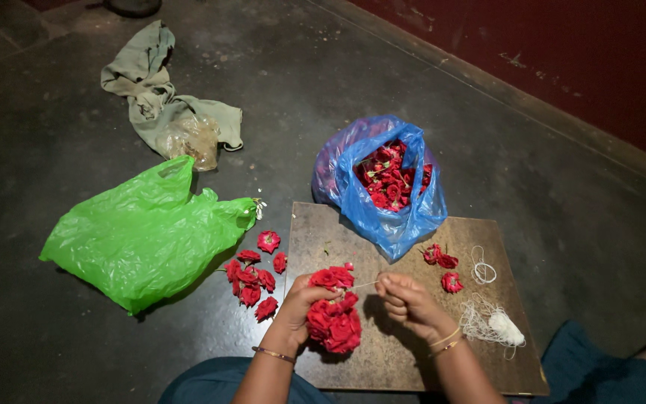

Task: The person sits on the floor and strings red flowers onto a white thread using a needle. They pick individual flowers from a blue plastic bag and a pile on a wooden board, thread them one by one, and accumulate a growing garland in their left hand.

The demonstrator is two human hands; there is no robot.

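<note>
My left hand [295, 308] grips a strung cluster of red roses [334, 318], with one more rose at its fingertips. My right hand [407, 301] pinches a thin white thread [363, 284] drawn taut toward those roses. Both hands hover over a brown wooden board [383, 359] lying on the dark floor. A blue plastic bag [390, 213] full of red roses sits open at the board's far edge. A ball of white thread [504, 326] with loose loops rests on the board to the right of my right hand.
Loose red roses [252, 273] lie on the floor left of the board, and three more roses [443, 265] lie on the board. A green plastic bag [140, 236] sits to the left. A grey-green cloth [147, 86] with a clear bag lies farther back. A dark red wall [562, 67] runs along the right.
</note>
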